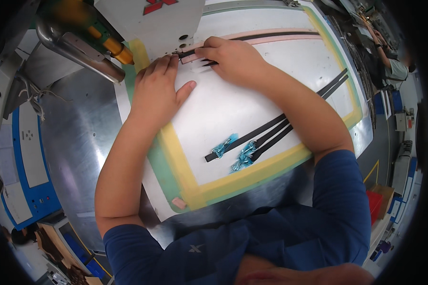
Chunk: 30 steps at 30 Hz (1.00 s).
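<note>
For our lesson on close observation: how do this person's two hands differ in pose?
The left hand has mostly extended fingers; the right hand has bent fingers. The left hand points mainly forward; the right hand points leftward. Both are near one end of the pink-edged black strap.

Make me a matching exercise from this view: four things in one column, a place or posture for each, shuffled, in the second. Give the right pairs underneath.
Column one
1. left hand
2. right hand
3. black straps
4. pink scrap

Column two
A. near the lower-left corner of the white board
B. bent over the pink strip
C. thumb spread wide
D. running beneath the right forearm

Right pairs: 1-C; 2-B; 3-D; 4-A
</note>
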### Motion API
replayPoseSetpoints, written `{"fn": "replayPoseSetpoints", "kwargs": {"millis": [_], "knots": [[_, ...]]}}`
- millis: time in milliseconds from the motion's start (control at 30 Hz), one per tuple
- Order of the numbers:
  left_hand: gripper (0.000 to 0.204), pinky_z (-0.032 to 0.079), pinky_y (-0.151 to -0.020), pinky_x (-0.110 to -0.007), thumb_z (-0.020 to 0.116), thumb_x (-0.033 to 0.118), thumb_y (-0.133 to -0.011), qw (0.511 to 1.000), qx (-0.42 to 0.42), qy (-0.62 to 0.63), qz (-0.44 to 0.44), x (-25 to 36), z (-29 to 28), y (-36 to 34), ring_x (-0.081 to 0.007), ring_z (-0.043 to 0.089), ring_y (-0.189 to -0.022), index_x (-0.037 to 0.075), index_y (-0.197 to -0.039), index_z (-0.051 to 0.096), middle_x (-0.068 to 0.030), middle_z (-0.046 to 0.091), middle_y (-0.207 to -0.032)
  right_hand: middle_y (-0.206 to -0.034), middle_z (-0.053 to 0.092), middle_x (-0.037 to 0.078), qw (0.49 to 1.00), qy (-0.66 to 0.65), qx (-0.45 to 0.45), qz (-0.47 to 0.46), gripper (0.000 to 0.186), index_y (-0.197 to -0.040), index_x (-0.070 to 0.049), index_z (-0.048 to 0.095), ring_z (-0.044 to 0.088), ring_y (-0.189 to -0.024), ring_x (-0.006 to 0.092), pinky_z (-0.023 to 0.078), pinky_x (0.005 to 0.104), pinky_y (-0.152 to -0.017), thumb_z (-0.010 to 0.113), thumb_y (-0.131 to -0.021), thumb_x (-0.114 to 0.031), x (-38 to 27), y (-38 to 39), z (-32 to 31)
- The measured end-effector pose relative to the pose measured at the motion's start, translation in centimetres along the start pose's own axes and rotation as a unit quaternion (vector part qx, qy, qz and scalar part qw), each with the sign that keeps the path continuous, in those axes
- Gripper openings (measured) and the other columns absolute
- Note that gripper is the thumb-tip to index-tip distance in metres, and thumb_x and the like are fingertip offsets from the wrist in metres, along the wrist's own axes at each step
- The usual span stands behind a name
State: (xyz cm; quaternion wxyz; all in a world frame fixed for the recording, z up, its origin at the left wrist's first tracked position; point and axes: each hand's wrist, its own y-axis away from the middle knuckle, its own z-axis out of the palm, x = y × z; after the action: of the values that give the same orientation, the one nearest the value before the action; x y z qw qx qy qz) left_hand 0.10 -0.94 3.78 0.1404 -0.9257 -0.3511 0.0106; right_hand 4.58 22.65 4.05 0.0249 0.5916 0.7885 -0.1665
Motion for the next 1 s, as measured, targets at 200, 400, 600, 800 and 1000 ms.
{"fn": "replayPoseSetpoints", "kwargs": {"millis": [200, 400, 600, 800, 1000], "knots": [[0.07, 0.041, -0.114, -0.049, 0.068, 0.047, -0.096, 1.0, -0.014, -0.006, -0.009, 0.3, 0.0, 0.1, -0.0353, 0.058, -0.132, -0.001, -0.144, 0.056, -0.018, 0.06, -0.141, -0.125, 0.066, 0.006, 1.0, -0.007, -0.007, 0.012, 0.042, -0.13, -0.015, 0.072, 0.07, -0.107, 0.0295, 0.058, 0.0429, -0.089, 0.067, -0.088, -0.01, 0.2, 0.4, 0.1], [0.07, 0.039, -0.116, -0.048, 0.068, 0.048, -0.096, 1.0, -0.009, 0.0, -0.011, 0.4, 0.2, 0.0, -0.0347, 0.057, -0.133, -0.001, -0.145, 0.055, -0.0179, 0.06, -0.141, -0.125, 0.066, 0.006, 1.0, -0.016, -0.008, 0.012, 0.043, -0.129, -0.015, 0.072, 0.07, -0.108, 0.0294, 0.058, 0.043, -0.089, 0.067, -0.087, -0.009, 0.2, 0.3, -0.1], [0.07, 0.039, -0.115, -0.049, 0.069, 0.047, -0.095, 1.0, -0.009, -0.009, -0.008, 0.2, -0.1, -0.1, -0.0356, 0.057, -0.133, -0.001, -0.144, 0.056, -0.0182, 0.061, -0.14, -0.123, 0.066, 0.007, 1.0, -0.017, -0.005, 0.012, 0.04, -0.126, -0.014, 0.072, 0.069, -0.107, 0.0297, 0.058, 0.0432, -0.089, 0.067, -0.087, -0.009, 0.1, 0.1, 0.1], [0.07, 0.04, -0.114, -0.049, 0.068, 0.046, -0.095, 1.0, -0.019, 0.002, -0.014, 0.3, -0.4, -0.1, -0.0393, 0.056, -0.133, -0.001, -0.146, 0.055, -0.0214, 0.058, -0.145, -0.125, 0.066, 0.007, 1.0, -0.025, -0.005, 0.013, 0.04, -0.125, -0.013, 0.073, 0.069, -0.107, 0.0302, 0.057, 0.0432, -0.091, 0.065, -0.086, -0.007, -0.2, 0.0, -0.2], [0.071, 0.04, -0.114, -0.049, 0.068, 0.048, -0.095, 0.998, -0.048, -0.017, -0.023, 0.9, -0.8, 0.1, -0.0386, 0.057, -0.131, -0.001, -0.145, 0.057, -0.0215, 0.059, -0.143, -0.117, 0.065, 0.008, 0.999, -0.026, -0.01, 0.024, 0.038, -0.124, -0.014, 0.073, 0.069, -0.106, 0.0304, 0.058, 0.0441, -0.088, 0.068, -0.087, -0.01, -0.4, 0.3, 0.2]]}}
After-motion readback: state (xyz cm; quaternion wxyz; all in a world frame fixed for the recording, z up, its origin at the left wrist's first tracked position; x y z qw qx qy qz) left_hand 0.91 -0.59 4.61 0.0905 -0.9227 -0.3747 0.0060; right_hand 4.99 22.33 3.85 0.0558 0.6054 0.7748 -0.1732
